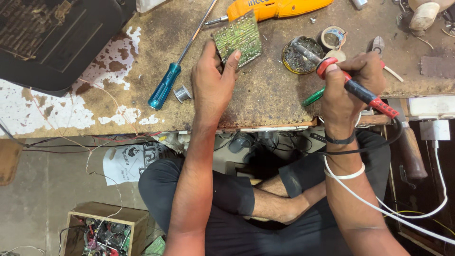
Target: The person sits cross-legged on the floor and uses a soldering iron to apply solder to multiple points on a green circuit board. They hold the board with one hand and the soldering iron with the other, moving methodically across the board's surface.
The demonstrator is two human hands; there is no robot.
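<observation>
An electronics repair workshop, as I see it through the head camera.

I look down on a scarred, paint-flaked table strewn with repair gear: a green circuit board, a red-and-black soldering iron, a round tin of flux, a solder spool, a blue screwdriver and an orange drill. Below sits a box of loose parts.
</observation>
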